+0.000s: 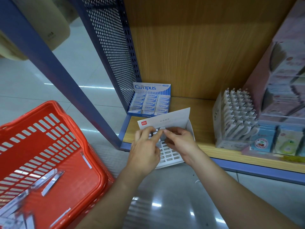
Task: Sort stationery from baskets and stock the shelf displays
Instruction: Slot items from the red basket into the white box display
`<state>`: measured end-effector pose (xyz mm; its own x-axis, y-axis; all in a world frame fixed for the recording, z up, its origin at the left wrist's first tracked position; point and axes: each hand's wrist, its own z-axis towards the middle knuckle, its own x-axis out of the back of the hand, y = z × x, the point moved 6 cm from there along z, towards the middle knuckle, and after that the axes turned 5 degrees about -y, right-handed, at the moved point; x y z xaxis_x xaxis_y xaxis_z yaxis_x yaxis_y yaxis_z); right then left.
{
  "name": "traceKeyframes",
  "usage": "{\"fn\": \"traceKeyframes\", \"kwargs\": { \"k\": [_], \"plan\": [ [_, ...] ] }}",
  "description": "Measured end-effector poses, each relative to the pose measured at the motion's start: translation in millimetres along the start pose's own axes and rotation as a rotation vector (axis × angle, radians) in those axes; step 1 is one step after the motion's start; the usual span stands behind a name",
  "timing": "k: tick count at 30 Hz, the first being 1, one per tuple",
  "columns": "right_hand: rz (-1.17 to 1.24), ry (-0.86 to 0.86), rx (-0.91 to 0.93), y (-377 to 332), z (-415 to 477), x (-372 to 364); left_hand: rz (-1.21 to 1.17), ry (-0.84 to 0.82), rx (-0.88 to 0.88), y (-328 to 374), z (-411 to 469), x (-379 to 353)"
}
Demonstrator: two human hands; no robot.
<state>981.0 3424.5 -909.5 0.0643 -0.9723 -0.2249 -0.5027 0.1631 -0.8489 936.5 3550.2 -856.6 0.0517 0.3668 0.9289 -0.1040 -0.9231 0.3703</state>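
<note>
A white display box (171,156) with an upright lid flap and a grid of small slots sits at the front edge of the wooden shelf (206,116). Both hands meet over its back rows. My left hand (145,146) and my right hand (179,142) each pinch a small grey-white packet (161,129) between fingertips above the grid. A red plastic basket (49,162) stands on the floor at the left, with several slim clear-wrapped packets (52,180) lying in it.
A blue Campus eraser box (150,101) stands at the shelf's back left. A box of white pens (236,116) and pastel correction-tape packs (280,139) fill the right. A blue perforated side panel (112,47) and slanted post (49,63) bound the left.
</note>
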Motion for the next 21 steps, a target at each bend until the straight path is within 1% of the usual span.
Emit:
{"fn": "traceKeyframes", "kwargs": {
  "k": [2, 4, 6, 8, 9, 11, 14, 16, 17, 19, 21],
  "plan": [
    [0.006, 0.013, -0.020, 1, 2, 0, -0.015, -0.009, -0.042, 2, 1, -1],
    [0.006, 0.027, -0.024, 2, 3, 0, -0.087, 0.011, -0.049, 3, 1, -2],
    [-0.014, 0.046, -0.019, 1, 3, 1, -0.189, 0.111, 0.017, -3, -1, -1],
    [-0.028, 0.057, -0.023, 2, 3, 1, -0.272, 0.238, 0.139, -14, -6, 1],
    [-0.027, 0.057, -0.023, 3, 3, 1, -0.303, 0.263, 0.200, -18, -7, 1],
    [-0.027, 0.043, -0.019, 4, 3, 1, -0.346, 0.258, 0.261, -21, -9, -2],
    [-0.060, 0.024, 0.007, 5, 1, 1, -0.409, 0.230, 0.269, -19, -9, -4],
    [-0.151, 0.057, 0.049, 1, -2, 5, -0.402, 0.220, 0.267, -17, -9, 0],
    [-0.239, 0.086, 0.099, -5, -4, 8, -0.394, 0.219, 0.264, -15, -9, 3],
    [-0.470, 0.138, 0.238, -23, -12, 11, -0.383, 0.220, 0.230, -4, -9, 17],
    [-0.621, 0.150, 0.377, -48, -23, 8, -0.379, 0.237, 0.150, 14, -9, 38]
  ]
}}
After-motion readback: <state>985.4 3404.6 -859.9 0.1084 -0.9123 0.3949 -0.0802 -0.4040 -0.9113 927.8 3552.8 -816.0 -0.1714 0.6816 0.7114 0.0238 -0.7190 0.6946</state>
